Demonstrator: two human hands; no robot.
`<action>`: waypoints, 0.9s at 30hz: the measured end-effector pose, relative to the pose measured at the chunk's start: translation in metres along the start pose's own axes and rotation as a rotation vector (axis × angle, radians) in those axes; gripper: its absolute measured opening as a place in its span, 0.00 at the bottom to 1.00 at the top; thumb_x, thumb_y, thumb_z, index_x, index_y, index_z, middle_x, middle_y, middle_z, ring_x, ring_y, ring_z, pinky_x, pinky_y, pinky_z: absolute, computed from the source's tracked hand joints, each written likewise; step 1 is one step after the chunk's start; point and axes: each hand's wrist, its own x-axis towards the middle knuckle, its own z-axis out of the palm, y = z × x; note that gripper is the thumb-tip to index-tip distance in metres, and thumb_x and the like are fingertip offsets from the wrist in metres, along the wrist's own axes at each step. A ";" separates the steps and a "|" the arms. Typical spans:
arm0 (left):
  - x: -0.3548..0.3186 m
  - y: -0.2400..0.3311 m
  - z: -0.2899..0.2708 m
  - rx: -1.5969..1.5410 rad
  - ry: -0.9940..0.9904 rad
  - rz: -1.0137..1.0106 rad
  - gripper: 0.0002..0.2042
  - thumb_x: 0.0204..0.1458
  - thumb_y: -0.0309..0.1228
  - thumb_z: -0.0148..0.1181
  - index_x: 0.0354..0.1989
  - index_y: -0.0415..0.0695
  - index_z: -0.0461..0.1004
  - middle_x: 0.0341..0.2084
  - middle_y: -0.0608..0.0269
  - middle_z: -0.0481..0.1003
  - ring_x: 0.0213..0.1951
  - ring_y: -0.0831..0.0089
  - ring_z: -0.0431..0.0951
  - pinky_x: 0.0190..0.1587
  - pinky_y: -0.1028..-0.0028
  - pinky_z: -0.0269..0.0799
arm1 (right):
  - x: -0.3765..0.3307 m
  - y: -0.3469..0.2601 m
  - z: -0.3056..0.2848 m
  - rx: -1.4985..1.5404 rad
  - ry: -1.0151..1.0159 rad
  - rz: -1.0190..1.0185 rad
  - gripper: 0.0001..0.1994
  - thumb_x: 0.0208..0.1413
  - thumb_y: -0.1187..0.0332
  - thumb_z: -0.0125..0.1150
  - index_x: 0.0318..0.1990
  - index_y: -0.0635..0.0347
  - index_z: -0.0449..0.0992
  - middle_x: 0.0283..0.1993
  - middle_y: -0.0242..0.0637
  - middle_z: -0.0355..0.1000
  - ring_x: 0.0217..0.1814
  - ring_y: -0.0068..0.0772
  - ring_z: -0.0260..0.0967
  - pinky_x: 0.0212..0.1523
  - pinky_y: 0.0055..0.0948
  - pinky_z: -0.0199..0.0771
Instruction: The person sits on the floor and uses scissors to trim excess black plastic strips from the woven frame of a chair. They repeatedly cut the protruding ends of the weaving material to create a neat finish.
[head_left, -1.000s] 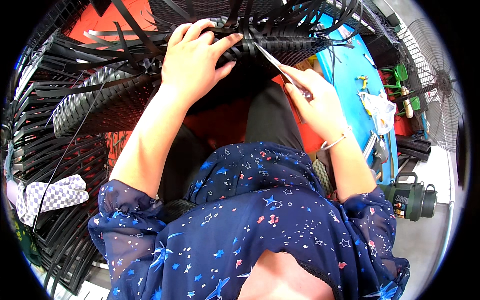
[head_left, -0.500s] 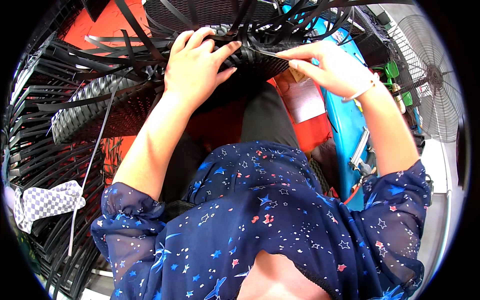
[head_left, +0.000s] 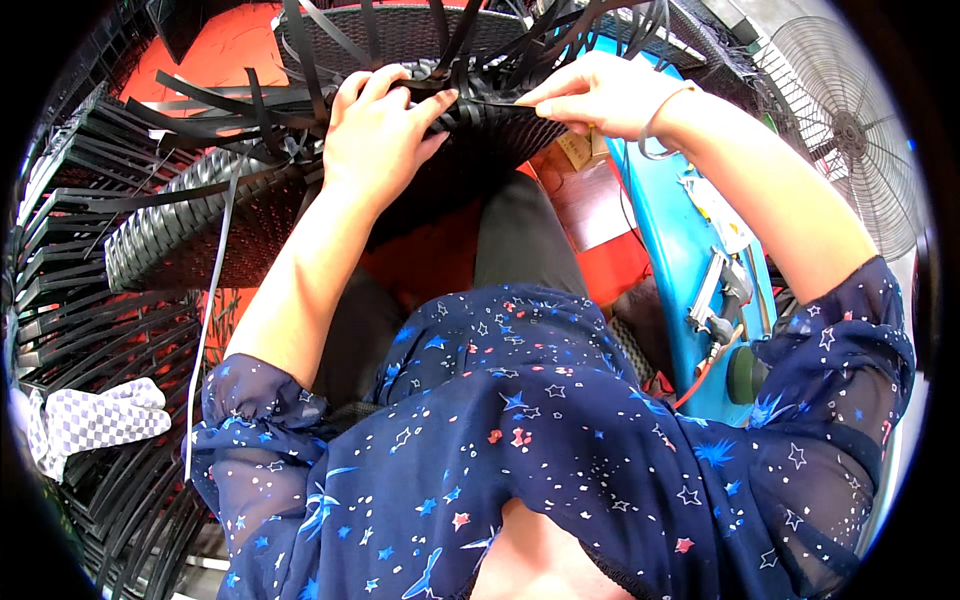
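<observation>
A black woven piece (head_left: 525,130) with loose flat strips standing up from its rim lies across the top middle, over my knees. My left hand (head_left: 378,135) grips its edge, index finger and thumb apart on either side of the rim and the other fingers bent over the strips. To the right, my right hand (head_left: 605,95) pinches the end of a thin flat black strip (head_left: 500,104) between thumb and fingertips. That strip stretches almost level towards my left index finger, where it meets the weave. Its far end is hidden among the other strips.
Another woven panel (head_left: 180,225) lies at the left, above a stack of black frames (head_left: 110,330) bearing a checkered cloth glove (head_left: 105,420). A blue surface (head_left: 655,225) at the right holds an air-gun-like metal tool (head_left: 712,290). Beyond it stands a fan (head_left: 848,135).
My right hand has shifted left and slightly up with the strip, its elbow swinging outward. My left hand has edged slightly left. More of the blue surface and its tool now shows.
</observation>
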 end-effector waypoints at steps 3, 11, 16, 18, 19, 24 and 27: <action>-0.001 0.002 0.001 0.004 -0.013 0.014 0.22 0.49 0.43 0.72 0.56 0.66 0.81 0.36 0.72 0.79 0.59 0.69 0.71 0.64 0.64 0.61 | -0.004 -0.009 -0.014 0.072 -0.127 0.159 0.17 0.62 0.63 0.63 0.56 0.55 0.83 0.37 0.38 0.82 0.39 0.28 0.79 0.48 0.32 0.80; -0.002 0.003 0.000 -0.036 -0.017 0.008 0.23 0.49 0.43 0.72 0.56 0.66 0.81 0.39 0.71 0.79 0.60 0.68 0.71 0.65 0.63 0.61 | -0.006 0.007 0.002 -0.338 0.085 -0.249 0.14 0.61 0.64 0.60 0.50 0.55 0.85 0.50 0.45 0.81 0.56 0.46 0.77 0.62 0.41 0.74; -0.003 0.007 -0.002 -0.036 0.014 0.018 0.22 0.49 0.43 0.71 0.56 0.65 0.80 0.39 0.71 0.79 0.60 0.67 0.71 0.66 0.62 0.61 | -0.013 0.025 0.007 -0.208 0.097 -0.273 0.15 0.62 0.62 0.59 0.51 0.53 0.85 0.50 0.44 0.81 0.56 0.47 0.76 0.61 0.42 0.74; -0.001 0.007 -0.002 -0.038 0.014 0.023 0.23 0.49 0.43 0.71 0.56 0.65 0.80 0.38 0.70 0.79 0.59 0.67 0.72 0.65 0.62 0.62 | -0.014 0.024 0.006 -0.180 0.096 -0.275 0.15 0.62 0.62 0.59 0.52 0.53 0.85 0.47 0.44 0.82 0.52 0.45 0.79 0.57 0.40 0.76; -0.001 0.007 -0.003 -0.032 0.014 0.023 0.23 0.49 0.43 0.71 0.56 0.65 0.80 0.38 0.71 0.79 0.59 0.67 0.72 0.65 0.62 0.62 | -0.014 0.024 0.005 -0.163 0.085 -0.281 0.15 0.62 0.62 0.59 0.52 0.53 0.84 0.47 0.43 0.82 0.50 0.44 0.79 0.56 0.40 0.77; -0.001 0.007 -0.005 -0.013 0.016 0.024 0.23 0.49 0.43 0.71 0.57 0.65 0.80 0.37 0.71 0.79 0.59 0.68 0.72 0.65 0.62 0.62 | -0.009 0.023 0.000 -0.137 0.019 -0.266 0.16 0.62 0.62 0.58 0.54 0.54 0.84 0.46 0.43 0.83 0.46 0.40 0.82 0.52 0.36 0.80; -0.002 0.008 -0.006 -0.015 0.010 0.021 0.23 0.50 0.43 0.71 0.57 0.66 0.80 0.37 0.71 0.79 0.59 0.68 0.72 0.65 0.62 0.62 | -0.014 0.010 -0.004 -0.130 -0.009 -0.225 0.16 0.63 0.65 0.58 0.55 0.57 0.83 0.47 0.45 0.83 0.46 0.40 0.81 0.53 0.36 0.79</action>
